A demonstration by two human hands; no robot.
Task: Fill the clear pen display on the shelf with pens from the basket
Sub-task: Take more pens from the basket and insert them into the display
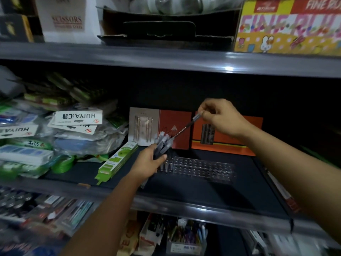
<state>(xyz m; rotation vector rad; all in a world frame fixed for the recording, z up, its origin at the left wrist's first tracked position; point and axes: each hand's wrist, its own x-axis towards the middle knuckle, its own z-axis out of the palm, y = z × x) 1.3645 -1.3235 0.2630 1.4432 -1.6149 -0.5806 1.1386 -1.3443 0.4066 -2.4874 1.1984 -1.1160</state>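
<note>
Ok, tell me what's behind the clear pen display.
Behind the clear pen display, two orange boxes stand against the dark shelf back. The left hand and its pen bundle cover the display's left end.

Grey metal shelves [166, 60] stacked in dim light, a glare spot on the upper edge. Dark shelf board [203, 191] below; the back looks black, perhaps unlit.

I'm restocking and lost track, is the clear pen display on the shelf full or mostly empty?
Mostly empty. The clear pen display shows rows of open holes; only a few pens stand at its left end, beside the left hand.
</note>
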